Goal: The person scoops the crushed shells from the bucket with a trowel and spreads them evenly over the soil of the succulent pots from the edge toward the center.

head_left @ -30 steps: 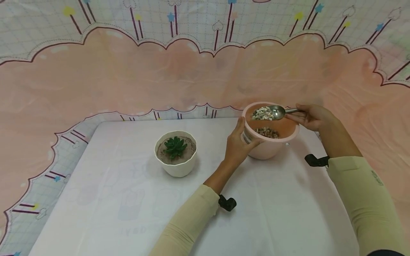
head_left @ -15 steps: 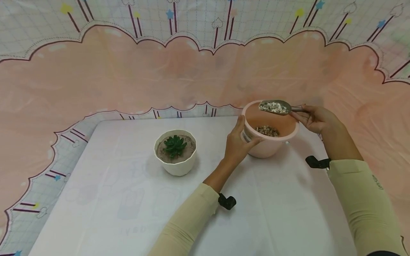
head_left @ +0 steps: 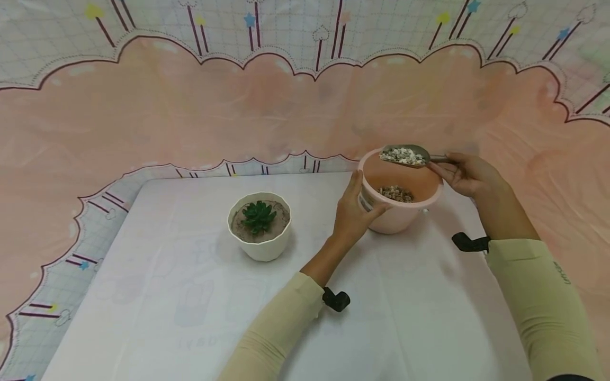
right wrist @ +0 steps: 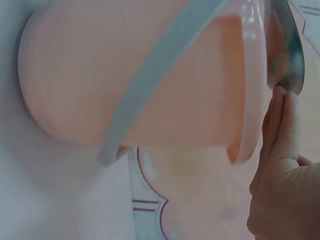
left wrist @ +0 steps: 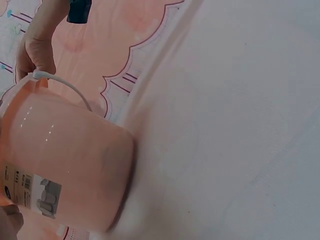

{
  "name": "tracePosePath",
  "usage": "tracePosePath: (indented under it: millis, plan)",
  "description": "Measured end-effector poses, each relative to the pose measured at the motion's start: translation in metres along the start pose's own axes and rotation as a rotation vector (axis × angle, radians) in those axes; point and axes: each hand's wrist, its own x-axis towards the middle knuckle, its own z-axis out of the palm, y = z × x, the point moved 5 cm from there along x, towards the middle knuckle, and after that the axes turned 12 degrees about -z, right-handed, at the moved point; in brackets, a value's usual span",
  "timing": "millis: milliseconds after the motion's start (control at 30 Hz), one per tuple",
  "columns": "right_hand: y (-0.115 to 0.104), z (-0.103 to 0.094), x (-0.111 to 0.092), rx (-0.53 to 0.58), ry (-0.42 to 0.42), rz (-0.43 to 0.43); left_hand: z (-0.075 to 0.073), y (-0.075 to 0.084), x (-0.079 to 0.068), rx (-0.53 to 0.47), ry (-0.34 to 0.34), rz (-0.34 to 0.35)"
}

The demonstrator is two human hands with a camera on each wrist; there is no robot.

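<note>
A pink bucket stands near the back right of the table, with brown and pale grainy material at its bottom. My left hand holds the bucket's near left side, thumb across the front and a finger up at the rim. In my right hand is the handle of a small metal scoop, pinched between fingers and thumb. Whitish, flaky grains fill the scoop, which hovers level over the bucket's far rim. The right wrist view shows the scoop beyond the bucket's rim.
A white faceted pot with a green succulent in grey soil stands left of the bucket. The bucket's pale carrying handle hangs down its side. A patterned cloth rises behind the white table.
The scoop has risen slightly and its bowl has turned from tipped over the bucket to level, grains still in it. My left hand stays on the bucket.
</note>
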Motion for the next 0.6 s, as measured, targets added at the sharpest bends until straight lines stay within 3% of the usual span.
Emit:
tracePosePath:
  millis: [300, 467, 600]
  plan:
    - [0.019, 0.030, -0.010, -0.029, -0.079, 0.005, -0.008, 0.016, -0.012, 0.003, 0.027, -0.053]
    - [0.031, 0.044, -0.013, -0.038, -0.102, -0.008, -0.023, 0.027, -0.025, -0.022, 0.061, -0.050]
    - [0.042, 0.051, -0.015, -0.066, -0.096, -0.020, -0.040, 0.034, -0.040, -0.044, 0.082, -0.007]
